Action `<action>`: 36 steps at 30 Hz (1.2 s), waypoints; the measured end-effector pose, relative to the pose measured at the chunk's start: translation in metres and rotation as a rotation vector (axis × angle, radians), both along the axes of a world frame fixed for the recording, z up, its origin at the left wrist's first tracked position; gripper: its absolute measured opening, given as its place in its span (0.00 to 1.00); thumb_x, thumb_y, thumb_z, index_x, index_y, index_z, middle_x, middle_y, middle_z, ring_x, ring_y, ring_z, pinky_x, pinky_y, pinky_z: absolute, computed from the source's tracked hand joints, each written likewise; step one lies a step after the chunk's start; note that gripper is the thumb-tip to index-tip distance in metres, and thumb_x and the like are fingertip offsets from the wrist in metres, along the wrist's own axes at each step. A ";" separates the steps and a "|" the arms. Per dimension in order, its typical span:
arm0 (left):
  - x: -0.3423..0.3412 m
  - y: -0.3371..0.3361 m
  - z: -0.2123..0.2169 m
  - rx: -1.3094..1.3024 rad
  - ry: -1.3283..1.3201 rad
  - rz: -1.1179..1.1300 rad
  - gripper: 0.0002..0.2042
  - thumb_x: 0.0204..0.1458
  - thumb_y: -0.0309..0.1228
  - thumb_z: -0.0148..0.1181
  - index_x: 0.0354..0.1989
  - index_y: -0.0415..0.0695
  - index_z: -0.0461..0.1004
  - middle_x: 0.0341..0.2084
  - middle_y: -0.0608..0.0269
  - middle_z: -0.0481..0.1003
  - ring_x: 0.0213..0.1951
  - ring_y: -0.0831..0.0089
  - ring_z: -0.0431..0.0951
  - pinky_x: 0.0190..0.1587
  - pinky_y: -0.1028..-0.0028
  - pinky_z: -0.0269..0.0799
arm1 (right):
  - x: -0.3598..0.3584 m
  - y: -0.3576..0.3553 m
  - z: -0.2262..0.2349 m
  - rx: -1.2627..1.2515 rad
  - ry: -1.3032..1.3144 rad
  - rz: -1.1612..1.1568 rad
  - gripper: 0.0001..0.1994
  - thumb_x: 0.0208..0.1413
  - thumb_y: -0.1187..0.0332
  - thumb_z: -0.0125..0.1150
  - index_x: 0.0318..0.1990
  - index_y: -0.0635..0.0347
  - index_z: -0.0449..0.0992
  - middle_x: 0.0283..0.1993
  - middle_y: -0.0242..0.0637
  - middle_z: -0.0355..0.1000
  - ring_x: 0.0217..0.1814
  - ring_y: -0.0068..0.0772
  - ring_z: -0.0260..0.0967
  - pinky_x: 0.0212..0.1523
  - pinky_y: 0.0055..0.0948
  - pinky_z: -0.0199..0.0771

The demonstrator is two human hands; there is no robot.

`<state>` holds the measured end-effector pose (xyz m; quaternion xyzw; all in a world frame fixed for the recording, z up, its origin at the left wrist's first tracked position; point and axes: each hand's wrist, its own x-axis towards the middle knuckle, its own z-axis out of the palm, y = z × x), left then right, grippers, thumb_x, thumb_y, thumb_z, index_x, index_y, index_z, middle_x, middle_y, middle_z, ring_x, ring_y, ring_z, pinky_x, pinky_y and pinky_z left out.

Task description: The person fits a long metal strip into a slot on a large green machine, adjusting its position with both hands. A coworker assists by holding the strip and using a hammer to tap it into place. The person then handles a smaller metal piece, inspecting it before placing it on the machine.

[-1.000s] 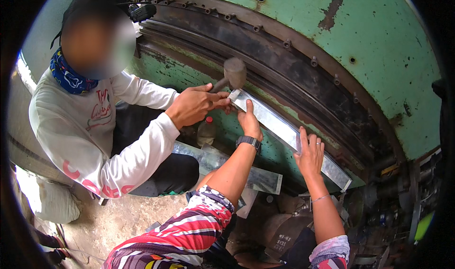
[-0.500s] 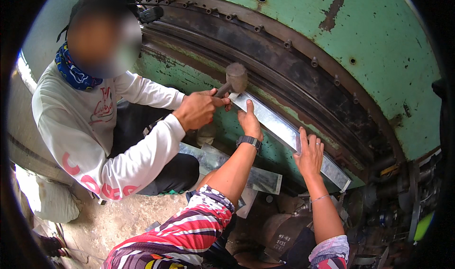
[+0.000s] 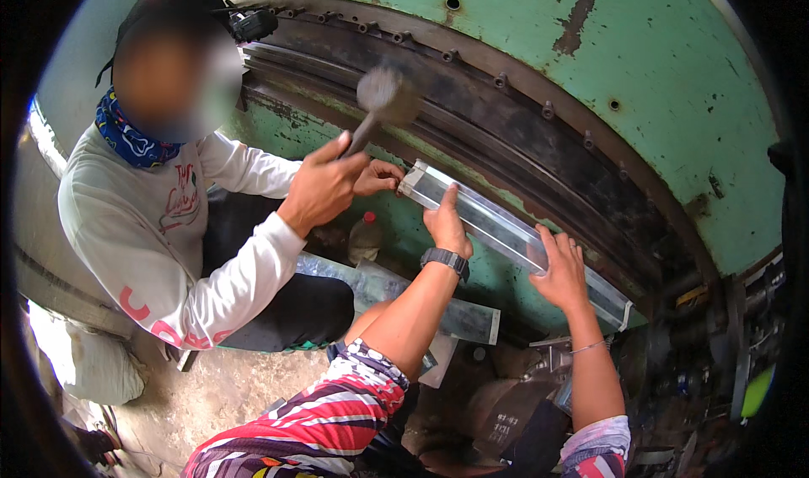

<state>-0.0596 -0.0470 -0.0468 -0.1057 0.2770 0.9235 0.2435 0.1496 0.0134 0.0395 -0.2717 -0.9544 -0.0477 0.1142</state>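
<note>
A long, shiny sheet-metal channel [image 3: 493, 217] with raised edges lies slantwise along the lower edge of a curved dark flange [image 3: 539, 158]. My left hand [image 3: 448, 228] grips its near edge toward the left end, thumb on top. Farther right, my right hand [image 3: 559, 267] holds the same channel, fingers laid over it. A co-worker's left hand [image 3: 379, 177] is at the channel's left end; whether it grips the end or a small piece there, I cannot tell. The co-worker's right hand [image 3: 324, 183] holds a mallet [image 3: 386, 97], its blurred head raised above that end.
Bolts [image 3: 500, 80] line the flange below a green housing [image 3: 691, 99]. Flat metal sheets [image 3: 468, 319] lie under my left forearm, near a red-capped bottle [image 3: 365, 238]. A dark rounded machine part [image 3: 506, 410] is below my arms. A white sack [image 3: 88, 360] rests on the floor at left.
The co-worker's mallet has risen up and left, away from the channel's end. The channel has tilted, showing more of its hollow side. Both my hands still hold it.
</note>
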 end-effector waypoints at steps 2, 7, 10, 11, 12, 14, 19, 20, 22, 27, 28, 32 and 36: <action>0.007 -0.005 0.007 -0.017 0.021 -0.054 0.20 0.57 0.33 0.66 0.54 0.37 0.72 0.48 0.60 0.74 0.46 0.67 0.73 0.50 0.65 0.68 | 0.011 0.006 0.008 -0.080 0.000 0.017 0.44 0.38 0.71 0.74 0.70 0.49 0.66 0.54 0.45 0.69 0.61 0.52 0.67 0.62 0.47 0.65; 0.024 -0.023 0.029 -0.114 0.048 -0.136 0.24 0.52 0.28 0.64 0.56 0.32 0.66 0.48 0.51 0.76 0.52 0.61 0.75 0.61 0.61 0.66 | 0.031 0.002 0.019 -0.127 -0.001 0.024 0.44 0.37 0.72 0.72 0.69 0.53 0.66 0.56 0.45 0.69 0.62 0.53 0.66 0.61 0.46 0.64; 0.040 -0.038 0.056 0.310 0.007 -0.195 0.19 0.57 0.27 0.58 0.55 0.29 0.68 0.41 0.51 0.79 0.50 0.59 0.78 0.55 0.62 0.72 | 0.041 0.001 0.013 -0.086 0.013 0.015 0.47 0.36 0.71 0.76 0.71 0.49 0.64 0.57 0.45 0.70 0.63 0.51 0.67 0.63 0.48 0.64; 0.038 -0.040 0.060 0.379 0.002 -0.216 0.21 0.60 0.26 0.53 0.61 0.31 0.64 0.45 0.46 0.78 0.54 0.53 0.78 0.60 0.56 0.73 | 0.039 0.000 0.015 -0.081 0.025 0.010 0.47 0.37 0.71 0.76 0.72 0.49 0.64 0.57 0.45 0.70 0.63 0.51 0.67 0.64 0.48 0.64; 0.036 -0.042 0.063 0.415 0.015 -0.219 0.22 0.61 0.27 0.53 0.62 0.33 0.64 0.47 0.46 0.78 0.54 0.53 0.78 0.60 0.55 0.72 | 0.039 -0.004 0.015 -0.076 0.037 0.004 0.48 0.37 0.71 0.77 0.72 0.48 0.64 0.57 0.44 0.70 0.63 0.51 0.67 0.64 0.48 0.63; 0.035 -0.049 0.067 0.482 0.037 -0.226 0.23 0.62 0.28 0.53 0.65 0.36 0.62 0.49 0.45 0.76 0.53 0.52 0.77 0.60 0.54 0.72 | 0.039 -0.011 0.016 -0.070 0.046 0.015 0.49 0.37 0.70 0.77 0.73 0.48 0.62 0.58 0.45 0.69 0.64 0.53 0.66 0.66 0.47 0.61; 0.039 -0.064 0.080 0.501 0.071 -0.211 0.22 0.61 0.29 0.54 0.63 0.38 0.65 0.48 0.47 0.76 0.48 0.55 0.79 0.56 0.55 0.75 | 0.038 -0.026 0.024 -0.017 0.096 0.047 0.48 0.40 0.70 0.74 0.74 0.51 0.60 0.58 0.45 0.69 0.64 0.54 0.66 0.66 0.48 0.60; 0.038 -0.064 0.086 0.480 0.036 -0.189 0.20 0.60 0.27 0.54 0.60 0.37 0.68 0.45 0.48 0.77 0.45 0.56 0.80 0.53 0.56 0.77 | 0.039 -0.026 0.023 -0.023 0.080 0.055 0.49 0.40 0.70 0.74 0.75 0.51 0.59 0.58 0.45 0.69 0.64 0.54 0.65 0.67 0.48 0.60; 0.038 -0.066 0.092 0.430 -0.026 -0.151 0.18 0.58 0.26 0.54 0.57 0.37 0.71 0.41 0.49 0.78 0.41 0.58 0.81 0.48 0.58 0.79 | 0.040 -0.022 0.019 -0.035 0.050 0.071 0.50 0.40 0.69 0.74 0.76 0.51 0.57 0.58 0.46 0.69 0.64 0.54 0.65 0.68 0.48 0.59; 0.027 -0.061 0.080 0.362 -0.181 -0.094 0.16 0.56 0.24 0.53 0.53 0.38 0.72 0.39 0.49 0.77 0.38 0.57 0.80 0.44 0.58 0.79 | 0.036 -0.024 0.012 -0.008 0.031 0.104 0.48 0.45 0.71 0.68 0.77 0.52 0.55 0.61 0.48 0.68 0.65 0.55 0.64 0.70 0.49 0.58; 0.025 -0.059 0.077 0.351 -0.211 -0.093 0.16 0.56 0.23 0.53 0.53 0.39 0.72 0.39 0.49 0.77 0.38 0.57 0.80 0.44 0.58 0.79 | 0.036 -0.021 0.009 0.004 0.038 0.107 0.46 0.47 0.70 0.66 0.77 0.51 0.55 0.62 0.49 0.67 0.65 0.56 0.64 0.70 0.51 0.57; 0.016 -0.049 0.061 0.322 -0.199 -0.131 0.16 0.60 0.28 0.56 0.55 0.37 0.69 0.47 0.48 0.76 0.48 0.55 0.78 0.53 0.57 0.75 | 0.034 -0.024 0.009 -0.021 0.049 0.126 0.42 0.50 0.70 0.63 0.77 0.51 0.56 0.64 0.52 0.66 0.67 0.58 0.63 0.70 0.52 0.58; 0.016 -0.043 0.053 0.322 -0.182 -0.148 0.13 0.60 0.28 0.57 0.51 0.37 0.71 0.43 0.51 0.77 0.44 0.58 0.79 0.50 0.58 0.75 | 0.036 -0.024 0.007 -0.012 0.011 0.130 0.43 0.50 0.70 0.63 0.77 0.53 0.57 0.64 0.51 0.67 0.65 0.57 0.64 0.67 0.51 0.61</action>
